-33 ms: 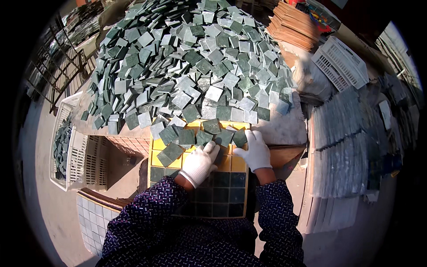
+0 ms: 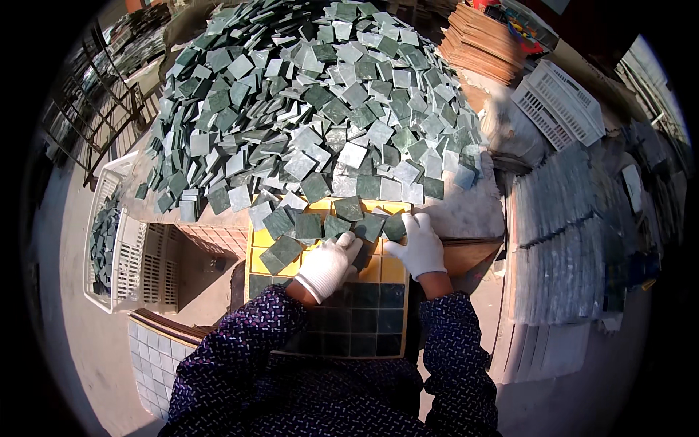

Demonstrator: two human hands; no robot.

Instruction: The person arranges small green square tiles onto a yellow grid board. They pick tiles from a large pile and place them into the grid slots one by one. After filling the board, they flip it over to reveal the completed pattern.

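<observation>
1. Head view: nothing to set against another moment; both gloved hands rest on the yellow grid tray (image 2: 378,271), among loose green tiles (image 2: 309,226) at the foot of the tile heap (image 2: 313,102).
2. Left hand (image 2: 329,264): fingers curled, pressing on a tile; whether it grips one, cannot tell.
3. Right hand (image 2: 419,246): laid flat, fingers spread over tiles near the tray's far edge.
4. Near rows of the tray look filled with dark tiles, in shadow.
5. Table under the heap hidden; white crates (image 2: 557,102) and stacked sheets (image 2: 561,240) bent by the lens.
</observation>
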